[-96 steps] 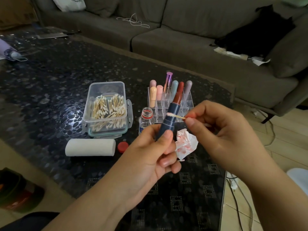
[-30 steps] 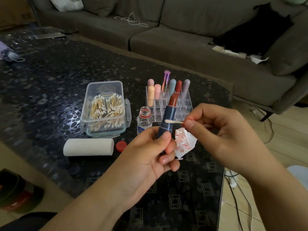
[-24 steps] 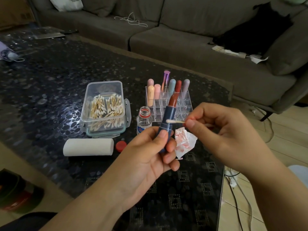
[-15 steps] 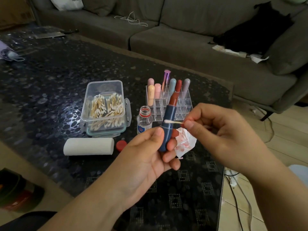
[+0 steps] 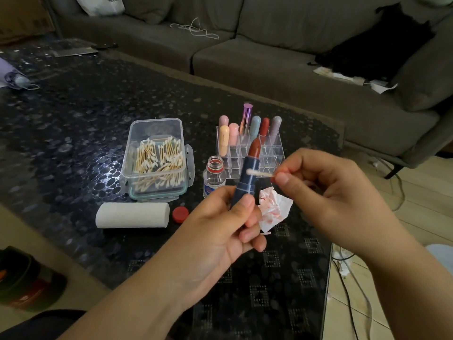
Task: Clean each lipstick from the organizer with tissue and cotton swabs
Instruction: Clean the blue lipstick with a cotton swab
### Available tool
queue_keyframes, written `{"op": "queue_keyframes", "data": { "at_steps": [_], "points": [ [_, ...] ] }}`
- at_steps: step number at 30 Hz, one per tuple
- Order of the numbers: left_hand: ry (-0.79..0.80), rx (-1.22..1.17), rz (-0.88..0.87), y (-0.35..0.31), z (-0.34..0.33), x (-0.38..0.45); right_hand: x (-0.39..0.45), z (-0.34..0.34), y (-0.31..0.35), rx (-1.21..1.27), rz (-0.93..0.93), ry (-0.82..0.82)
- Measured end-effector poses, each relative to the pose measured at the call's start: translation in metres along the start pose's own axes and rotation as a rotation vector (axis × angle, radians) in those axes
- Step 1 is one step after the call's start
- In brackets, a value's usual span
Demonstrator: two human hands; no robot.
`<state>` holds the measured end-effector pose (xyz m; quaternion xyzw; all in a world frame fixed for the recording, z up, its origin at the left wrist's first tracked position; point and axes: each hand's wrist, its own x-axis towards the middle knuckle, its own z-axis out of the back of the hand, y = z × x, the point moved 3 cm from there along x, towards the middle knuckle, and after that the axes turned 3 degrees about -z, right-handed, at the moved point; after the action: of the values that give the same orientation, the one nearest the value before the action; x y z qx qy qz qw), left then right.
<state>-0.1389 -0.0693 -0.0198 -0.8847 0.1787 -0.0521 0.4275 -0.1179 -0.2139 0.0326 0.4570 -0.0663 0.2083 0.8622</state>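
My left hand [image 5: 220,231] gripped the open lipstick [image 5: 248,173] upright, near the clear organizer [image 5: 250,155]: navy tube, brick-red bullet fully extended. My right hand [image 5: 326,190] pinched a cotton swab [image 5: 259,173], its white tip against the tube, I think. Stained tissue [image 5: 274,208] lay just below.

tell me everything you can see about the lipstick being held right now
The lipstick has a dark blue tube with a ringed band low down and an uncapped brick-red bullet, slant-tipped, extended at the top. It stands nearly upright, leaning slightly right, above the table in front of the organizer. The left hand grips its base with thumb and fingers. The right hand pinches a cotton swab whose white tip touches the tube's upper part.
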Motion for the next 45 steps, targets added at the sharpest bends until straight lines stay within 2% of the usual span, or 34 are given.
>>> {"op": "queue_keyframes", "data": {
  "at_steps": [2,7,11,15,18,23,26,30,34,38,42,45],
  "points": [
    [0.003,0.016,-0.005,-0.0007,0.0007,0.0001,-0.001,-0.0021,0.0007,-0.002,0.009,0.049],
    [-0.039,0.029,-0.016,-0.0021,-0.0017,-0.0001,0.0003,0.0014,-0.0006,0.026,-0.009,-0.051],
    [-0.043,0.008,0.002,-0.0029,-0.0035,-0.001,-0.0002,-0.0006,0.0008,0.021,-0.007,0.02],
    [-0.027,-0.059,0.048,-0.0022,-0.0014,-0.0018,0.0016,0.0031,-0.0029,0.047,-0.022,-0.067],
    [0.005,-0.068,0.051,-0.0019,-0.0016,-0.001,0.0001,0.0003,-0.0013,0.035,-0.008,0.007],
    [-0.002,-0.062,0.027,-0.0002,-0.0017,0.0005,0.0007,0.0022,-0.0026,0.044,-0.024,-0.046],
    [0.0,-0.045,0.023,-0.0009,-0.0011,0.0001,-0.0002,-0.0009,-0.0012,0.019,-0.009,0.03],
    [-0.021,-0.032,0.022,-0.0021,-0.0008,-0.0002,0.0015,0.0023,-0.0041,0.04,-0.014,-0.061],
    [-0.026,-0.013,0.018,-0.0025,-0.0015,-0.0016,0.0002,-0.0004,-0.0023,0.027,-0.01,0.012],
    [0.005,-0.077,0.044,-0.0024,-0.0008,-0.0011,0.0013,0.0022,-0.0031,0.038,-0.023,-0.068],
    [0.011,-0.067,0.056,-0.0015,-0.0007,0.0002,0.0006,-0.0008,-0.0009,0.021,0.002,0.017],
    [0.011,-0.065,0.042,-0.0009,-0.0017,0.0004,0.001,0.0002,-0.0019,0.041,0.0,-0.025]
  ]
}}
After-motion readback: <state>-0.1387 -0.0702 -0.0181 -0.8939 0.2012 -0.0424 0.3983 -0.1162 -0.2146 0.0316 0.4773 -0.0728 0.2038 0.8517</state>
